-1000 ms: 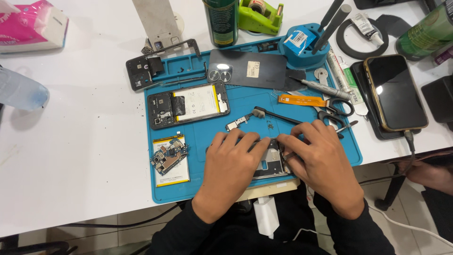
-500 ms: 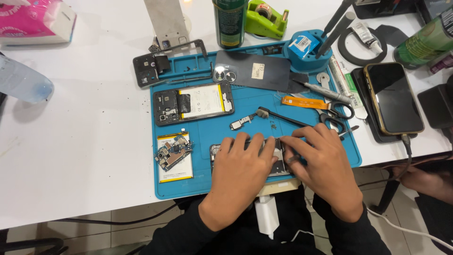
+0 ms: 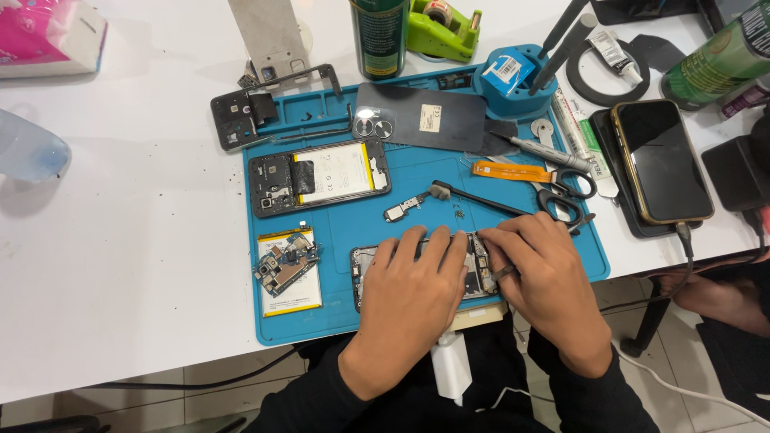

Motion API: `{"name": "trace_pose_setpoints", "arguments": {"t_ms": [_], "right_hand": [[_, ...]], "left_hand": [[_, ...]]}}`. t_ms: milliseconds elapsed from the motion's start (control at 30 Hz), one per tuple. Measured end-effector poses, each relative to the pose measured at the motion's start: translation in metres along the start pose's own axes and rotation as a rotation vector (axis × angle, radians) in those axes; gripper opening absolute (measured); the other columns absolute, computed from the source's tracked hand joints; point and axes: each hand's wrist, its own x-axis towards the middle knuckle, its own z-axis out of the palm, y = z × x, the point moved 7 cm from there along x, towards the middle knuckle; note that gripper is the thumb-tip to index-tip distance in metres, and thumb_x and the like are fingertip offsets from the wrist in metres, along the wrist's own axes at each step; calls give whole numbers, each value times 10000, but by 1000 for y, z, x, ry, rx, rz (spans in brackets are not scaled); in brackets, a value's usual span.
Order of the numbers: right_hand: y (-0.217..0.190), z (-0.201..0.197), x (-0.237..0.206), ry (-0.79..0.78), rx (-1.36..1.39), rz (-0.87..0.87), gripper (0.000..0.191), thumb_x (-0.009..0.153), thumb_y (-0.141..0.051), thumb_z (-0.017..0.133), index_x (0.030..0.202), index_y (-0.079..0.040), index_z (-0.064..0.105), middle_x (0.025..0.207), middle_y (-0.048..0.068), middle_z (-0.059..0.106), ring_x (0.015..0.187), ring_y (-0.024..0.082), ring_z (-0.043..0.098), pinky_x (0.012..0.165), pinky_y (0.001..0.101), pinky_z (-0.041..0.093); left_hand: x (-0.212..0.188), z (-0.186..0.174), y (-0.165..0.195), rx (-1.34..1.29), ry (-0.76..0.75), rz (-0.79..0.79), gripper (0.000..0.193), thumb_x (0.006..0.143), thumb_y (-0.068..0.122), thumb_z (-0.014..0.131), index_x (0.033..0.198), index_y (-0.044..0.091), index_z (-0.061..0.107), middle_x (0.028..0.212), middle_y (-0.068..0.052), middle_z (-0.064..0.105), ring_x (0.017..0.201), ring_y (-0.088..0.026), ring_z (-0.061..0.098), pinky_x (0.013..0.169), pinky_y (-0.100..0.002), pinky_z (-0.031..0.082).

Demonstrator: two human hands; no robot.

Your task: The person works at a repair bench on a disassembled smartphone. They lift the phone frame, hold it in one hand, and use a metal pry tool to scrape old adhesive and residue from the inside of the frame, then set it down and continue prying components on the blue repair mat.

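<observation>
An opened phone frame (image 3: 365, 273) lies near the front edge of the blue work mat (image 3: 353, 220). My left hand (image 3: 413, 281) lies flat over its middle and presses it down. My right hand (image 3: 541, 269) rests on the frame's right end and pinches thin metal tweezers (image 3: 504, 273) at the frame's edge. Most of the frame is hidden under both hands. A small loose phone part (image 3: 403, 209) and a black-handled tool (image 3: 473, 200) lie just beyond my fingers.
On the mat: a second opened phone with its battery (image 3: 319, 175), a loose battery with a circuit board (image 3: 287, 267), a grey back cover (image 3: 421, 117), scissors (image 3: 565, 196), an orange flex strip (image 3: 509, 171). A charging phone (image 3: 662, 160) lies right. A tape dispenser (image 3: 443, 28) stands behind.
The view has shifted slightly. Both hands stay on the phone frame, with the right fingers working a little at its right end.
</observation>
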Motion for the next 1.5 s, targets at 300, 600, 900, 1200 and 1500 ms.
{"name": "trace_pose_setpoints", "arguments": {"t_ms": [300,600,900,1200,1500], "right_hand": [[4,2,-3,-15,19,-9,270,814,2,743,1080,-40,725,963,84,648,878,259,611,769,391,464],[4,3,-3,-52,2,-20,372,745,26,732,1108,-53,734,963,80,632,866,265,586,776,400,446],[-1,-1,1,-82,8,-14,301,764,-27,747,1064,-54,737,964,84,636,841,261,593,765,399,458],[7,-14,5,-80,9,34,232,814,-60,746,1046,-47,750,979,88,657,867,272,604,788,401,454],[-4,-7,2,-101,50,-13,249,797,-79,764,1040,-27,746,951,74,676,844,257,593,736,399,444]], "left_hand": [[0,1,0,12,3,-5,381,895,227,716,1224,36,699,1160,-85,690,1093,-284,625,878,-409,481],[2,2,0,13,1,-4,382,871,212,733,1214,45,711,1146,-91,696,1065,-285,625,866,-417,481],[3,2,-1,2,-13,-3,429,827,207,749,1233,72,718,1123,-80,684,1035,-278,615,823,-414,471],[3,-1,-1,20,3,9,383,855,211,737,1218,90,719,1113,-69,673,1036,-274,610,833,-420,468],[2,0,-4,-31,7,15,398,863,213,727,1243,95,716,1161,-78,673,1041,-287,600,848,-425,458]]}}
